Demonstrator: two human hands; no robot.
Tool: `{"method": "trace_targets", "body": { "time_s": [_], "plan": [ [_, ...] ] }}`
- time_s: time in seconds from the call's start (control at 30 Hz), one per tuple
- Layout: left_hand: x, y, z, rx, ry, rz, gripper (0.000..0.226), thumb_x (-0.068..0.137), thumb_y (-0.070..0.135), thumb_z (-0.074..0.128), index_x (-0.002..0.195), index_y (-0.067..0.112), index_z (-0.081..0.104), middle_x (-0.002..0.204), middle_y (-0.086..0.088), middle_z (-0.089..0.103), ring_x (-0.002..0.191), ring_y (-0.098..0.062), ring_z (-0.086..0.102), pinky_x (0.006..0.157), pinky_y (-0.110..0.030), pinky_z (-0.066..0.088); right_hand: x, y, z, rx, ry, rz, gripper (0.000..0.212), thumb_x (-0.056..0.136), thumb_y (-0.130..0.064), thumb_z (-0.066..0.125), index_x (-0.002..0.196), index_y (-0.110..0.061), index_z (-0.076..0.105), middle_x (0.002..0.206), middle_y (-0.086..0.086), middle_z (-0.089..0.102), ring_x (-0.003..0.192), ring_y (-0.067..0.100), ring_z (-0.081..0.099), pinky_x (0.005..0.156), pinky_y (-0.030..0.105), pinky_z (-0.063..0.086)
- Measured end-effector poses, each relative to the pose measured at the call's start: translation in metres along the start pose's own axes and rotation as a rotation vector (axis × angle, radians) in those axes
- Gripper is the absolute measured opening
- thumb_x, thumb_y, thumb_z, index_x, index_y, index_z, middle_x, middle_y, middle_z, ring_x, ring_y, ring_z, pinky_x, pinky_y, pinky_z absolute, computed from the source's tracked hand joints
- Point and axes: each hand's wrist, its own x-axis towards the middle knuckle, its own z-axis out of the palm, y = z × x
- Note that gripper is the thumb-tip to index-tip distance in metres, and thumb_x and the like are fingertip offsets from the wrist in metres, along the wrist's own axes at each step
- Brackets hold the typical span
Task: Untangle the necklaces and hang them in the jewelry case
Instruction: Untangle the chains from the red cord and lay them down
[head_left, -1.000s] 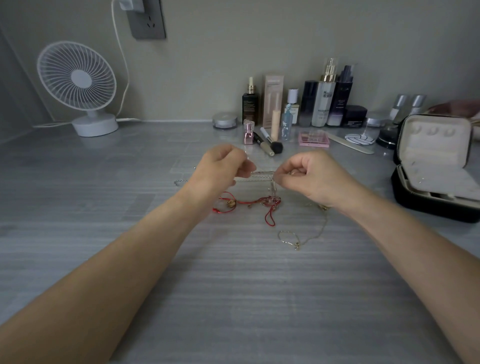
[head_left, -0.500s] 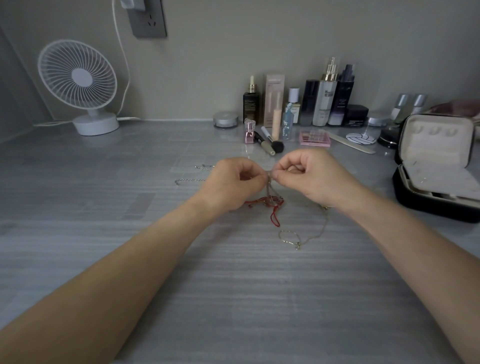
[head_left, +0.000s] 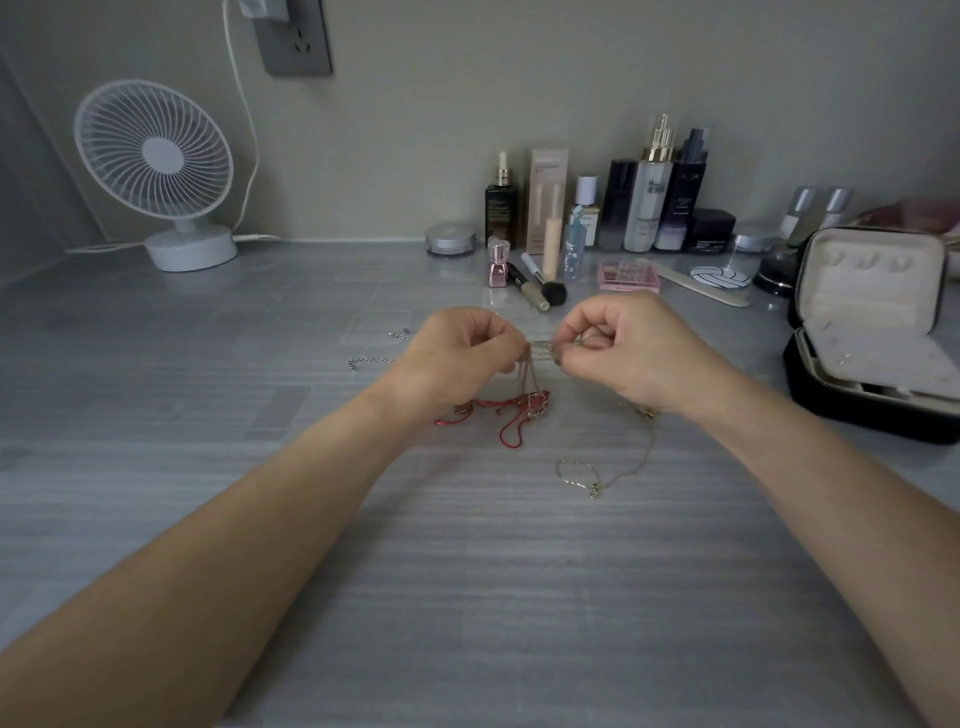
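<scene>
A tangle of necklaces lies mid-table: a red cord necklace (head_left: 511, 410), a thin gold chain (head_left: 613, 475) trailing to the right, and a silver chain (head_left: 371, 360) reaching left. My left hand (head_left: 460, 356) and my right hand (head_left: 618, 345) are lifted just above the tangle, each pinching the silver chain, with a short taut stretch (head_left: 540, 349) between them. Strands hang from my left fingers down to the red cord. The open jewelry case (head_left: 872, 332), black outside and cream inside, stands at the right with its lid upright.
A white desk fan (head_left: 156, 171) stands at the back left, its cable running to a wall socket (head_left: 296, 36). Cosmetic bottles (head_left: 654, 182), a makeup brush (head_left: 543, 283), a pink palette (head_left: 628, 274) and a nail file (head_left: 701, 286) line the back of the grey table (head_left: 467, 571).
My hands closed together half a second ago and have drawn slightly apart again, stretching a short piece of chain. The red cord shows more under my left hand.
</scene>
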Motion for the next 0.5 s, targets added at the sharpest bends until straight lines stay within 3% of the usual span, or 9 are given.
{"method": "trace_targets", "body": {
  "time_s": [0.13, 0.27, 0.33, 0.5],
  "plan": [
    [-0.0014, -0.0006, -0.0010, -0.021, -0.052, 0.064, 0.017, 0.088, 0.012, 0.057, 0.072, 0.019, 0.058, 0.071, 0.004, 0.056, 0.067, -0.005, 0.049, 0.056, -0.007, 0.040, -0.0011, -0.0012, 0.0011, 0.068, -0.042, -0.021, 0.005, 0.078, -0.020, 0.069, 0.082, -0.020, 0.067, 0.034, -0.012, 0.033, 0.034, 0.005, 0.028, 0.042, 0.016, 0.023],
    [-0.0006, -0.0023, -0.0015, 0.019, -0.045, 0.086, 0.018, 0.089, 0.013, 0.056, 0.073, 0.020, 0.057, 0.074, -0.001, 0.054, 0.071, -0.010, 0.046, 0.056, -0.011, 0.038, -0.0016, -0.0034, 0.0058, 0.046, -0.035, -0.060, 0.007, 0.078, -0.022, 0.070, 0.074, -0.017, 0.068, 0.042, -0.009, 0.036, 0.038, 0.005, 0.028, 0.045, 0.020, 0.024],
    [0.0007, -0.0033, -0.0017, 0.065, -0.027, 0.084, 0.017, 0.090, 0.015, 0.054, 0.073, 0.020, 0.056, 0.078, -0.005, 0.053, 0.072, -0.013, 0.045, 0.057, -0.014, 0.038, -0.0018, -0.0036, 0.0047, 0.039, -0.040, -0.037, 0.010, 0.079, -0.019, 0.069, 0.070, -0.018, 0.064, 0.035, -0.010, 0.037, 0.035, 0.005, 0.030, 0.042, 0.015, 0.027],
    [0.0062, -0.0048, -0.0100, 0.205, 0.070, 0.103, 0.013, 0.093, 0.021, 0.049, 0.084, 0.013, 0.055, 0.073, 0.001, 0.052, 0.057, -0.006, 0.041, 0.048, -0.010, 0.034, -0.0013, 0.0004, 0.0008, -0.044, -0.041, -0.004, 0.014, 0.077, -0.013, 0.067, 0.066, -0.019, 0.060, 0.030, -0.010, 0.036, 0.033, 0.006, 0.030, 0.043, 0.014, 0.027]
  ]
}}
